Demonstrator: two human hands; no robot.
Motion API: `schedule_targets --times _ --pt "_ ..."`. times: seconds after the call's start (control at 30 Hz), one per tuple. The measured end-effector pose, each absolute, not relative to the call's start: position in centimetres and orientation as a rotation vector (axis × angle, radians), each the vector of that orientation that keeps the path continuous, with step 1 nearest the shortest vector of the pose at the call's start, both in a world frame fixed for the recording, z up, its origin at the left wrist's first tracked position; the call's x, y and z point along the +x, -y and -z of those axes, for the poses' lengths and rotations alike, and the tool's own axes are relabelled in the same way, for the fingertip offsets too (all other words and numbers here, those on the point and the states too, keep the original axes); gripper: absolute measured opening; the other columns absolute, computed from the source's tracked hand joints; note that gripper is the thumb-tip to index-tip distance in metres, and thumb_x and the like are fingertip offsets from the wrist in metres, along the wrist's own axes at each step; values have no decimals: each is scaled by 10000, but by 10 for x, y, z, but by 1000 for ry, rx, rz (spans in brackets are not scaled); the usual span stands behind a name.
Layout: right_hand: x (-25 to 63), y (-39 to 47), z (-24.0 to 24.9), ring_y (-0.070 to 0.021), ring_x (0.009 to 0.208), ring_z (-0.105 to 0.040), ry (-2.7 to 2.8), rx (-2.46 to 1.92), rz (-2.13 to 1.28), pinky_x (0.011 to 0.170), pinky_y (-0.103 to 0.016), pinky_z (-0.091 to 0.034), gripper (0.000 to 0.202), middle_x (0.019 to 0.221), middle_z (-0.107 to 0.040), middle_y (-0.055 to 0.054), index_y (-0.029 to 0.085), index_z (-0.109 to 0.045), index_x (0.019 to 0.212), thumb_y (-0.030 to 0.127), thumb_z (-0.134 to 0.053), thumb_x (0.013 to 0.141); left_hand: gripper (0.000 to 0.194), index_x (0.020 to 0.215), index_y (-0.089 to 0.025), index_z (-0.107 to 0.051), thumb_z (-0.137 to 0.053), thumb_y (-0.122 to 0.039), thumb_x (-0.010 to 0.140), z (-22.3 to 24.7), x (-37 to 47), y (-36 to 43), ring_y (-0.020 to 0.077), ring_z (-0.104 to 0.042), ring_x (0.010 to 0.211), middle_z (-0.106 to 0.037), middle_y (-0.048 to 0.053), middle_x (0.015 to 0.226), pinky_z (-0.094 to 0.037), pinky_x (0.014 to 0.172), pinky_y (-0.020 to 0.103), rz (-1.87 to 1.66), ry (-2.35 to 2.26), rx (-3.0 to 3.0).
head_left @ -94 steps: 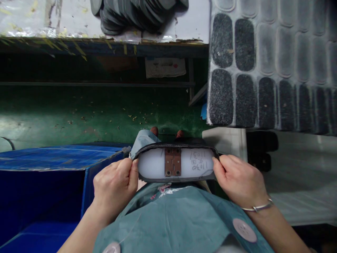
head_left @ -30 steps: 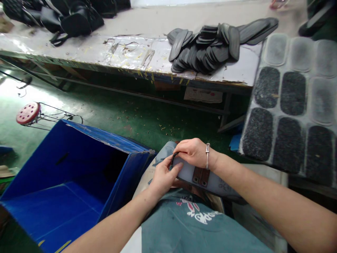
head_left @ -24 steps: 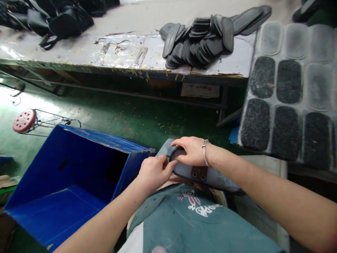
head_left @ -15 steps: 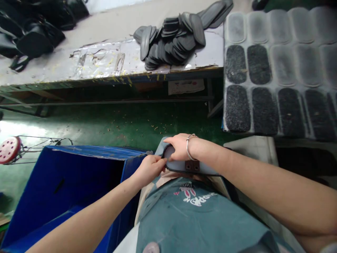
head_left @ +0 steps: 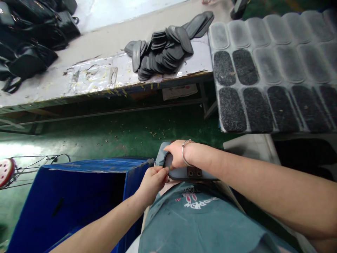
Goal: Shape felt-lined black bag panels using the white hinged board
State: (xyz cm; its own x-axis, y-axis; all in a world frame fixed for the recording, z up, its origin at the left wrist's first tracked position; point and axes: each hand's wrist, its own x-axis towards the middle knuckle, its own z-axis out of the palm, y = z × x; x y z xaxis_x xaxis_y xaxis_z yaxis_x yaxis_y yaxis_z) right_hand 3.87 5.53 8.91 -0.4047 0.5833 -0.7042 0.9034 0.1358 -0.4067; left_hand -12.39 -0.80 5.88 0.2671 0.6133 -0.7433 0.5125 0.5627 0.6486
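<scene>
In front of my apron lies a long grey bag panel (head_left: 181, 173) with a rounded end, a dark rim and a brown tab carrying two metal eyelets. My left hand (head_left: 155, 178) pinches the dark rim at the panel's left end, thumb and fingers together. From above, my right hand (head_left: 177, 154) grips the same end, its fingers bent around the far edge. The right forearm hides much of the panel's right part.
A blue bin (head_left: 86, 196) stands open at my left. Across the green floor, a workbench (head_left: 92, 77) bears a heap of dark oval pieces (head_left: 163, 52) and black bags (head_left: 31, 45). At right, a board (head_left: 237, 84) holds rows of oval pieces. A red-rimmed stool (head_left: 6, 172) is far left.
The view has shifted, so the bench and bin appear lower and the heap farther left. Both hands keep hold of the bag panel's left end, with little visible change in grip.
</scene>
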Motion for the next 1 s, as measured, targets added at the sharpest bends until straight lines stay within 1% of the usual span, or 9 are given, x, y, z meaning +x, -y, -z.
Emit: schedule_targets --times 0.17,0.27,0.33,0.5,0.63,0.73,0.8,0.93,1.0 --pt "39 -48 -90 -300 995 -646 -2119 1471 1092 726 -344 -537 603 1140 -667 -105 237 -597 1223 436 -668 657 485 497 -155 -530 -526 -563 761 -63 -131 2 87 -372 364 -443 -6 380 -258 433 239 -12 -1306 1068" --pt "42 -41 -91 -307 979 -651 -2149 1502 1044 734 -369 -538 576 1102 -678 -118 208 -589 1228 387 -638 682 561 524 -132 -582 -499 -620 786 -61 -132 3 96 -410 364 -463 8 373 -286 448 238 78 -1242 1095" --pt "44 -37 -90 -306 983 -650 -2188 1532 1039 747 -376 -538 643 1125 -669 -122 199 -536 1292 372 -634 681 525 543 -128 -596 -504 -577 801 -58 -131 4 87 -398 366 -454 -1 364 -274 448 230 78 -1253 1116" --pt "44 -33 -84 -294 1048 -626 -2210 1592 1078 793 -365 -531 853 1239 -612 -126 208 -356 1435 351 -662 651 338 505 -140 -563 -513 -374 744 -54 -124 5 73 -349 343 -434 -12 358 -231 419 230 44 -1296 1043" --pt "37 -36 -86 -306 1067 -618 -2096 1618 1111 799 -379 -535 887 1241 -608 -130 213 -348 1432 353 -685 624 300 460 -171 -486 -514 -357 694 -59 -122 8 62 -289 318 -353 -47 331 -210 408 234 0 -1324 959" --pt "34 -39 -86 -308 1028 -636 -2051 1587 1162 770 -388 -545 893 1225 -616 -123 231 -364 1414 339 -700 594 310 458 -177 -456 -551 -373 678 -63 -121 11 52 -260 331 -347 -53 355 -155 397 230 -38 -1350 927" --pt "35 -40 -85 -311 1017 -641 -2061 1584 1175 747 -390 -550 885 1220 -618 -120 243 -374 1401 352 -702 587 323 467 -180 -443 -560 -386 687 -64 -119 11 51 -265 349 -356 -54 372 -196 407 224 -76 -1353 901" --pt "38 -39 -83 -325 1027 -635 -2076 1606 1175 742 -406 -551 881 1221 -612 -132 243 -378 1389 400 -707 587 378 461 -197 -391 -541 -418 729 -63 -117 12 56 -273 371 -305 -72 359 -374 518 246 -148 -1330 849" --pt "38 -37 -84 -324 1010 -643 -2077 1600 1169 751 -412 -549 873 1201 -619 -139 233 -375 1390 389 -703 596 386 471 -198 -393 -540 -435 738 -61 -119 17 59 -271 374 -304 -73 358 -368 516 246 -168 -1334 856"
